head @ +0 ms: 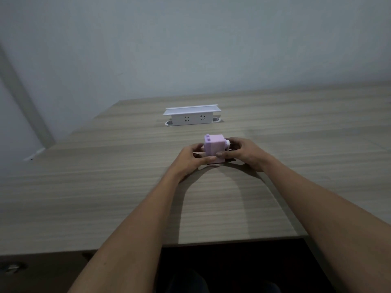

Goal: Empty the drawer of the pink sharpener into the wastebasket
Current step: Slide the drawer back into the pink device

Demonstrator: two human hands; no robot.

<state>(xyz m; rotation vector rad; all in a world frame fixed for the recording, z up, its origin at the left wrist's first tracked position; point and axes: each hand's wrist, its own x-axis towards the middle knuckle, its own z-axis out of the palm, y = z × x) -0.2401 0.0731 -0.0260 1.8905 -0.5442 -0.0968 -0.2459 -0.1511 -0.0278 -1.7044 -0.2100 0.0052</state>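
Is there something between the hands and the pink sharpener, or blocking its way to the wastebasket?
Nothing separates them: the left hand and right hand already grip the pink sharpener on the table. No wastebasket is in view, so that path cannot be judged.

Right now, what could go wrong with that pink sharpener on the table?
Both hands, left hand and right hand, grip the pink sharpener low on the table. If the drawer pops out suddenly, shavings might scatter there. No wastebasket is visible, so carrying it could spill. The right hand may snag the crank side.
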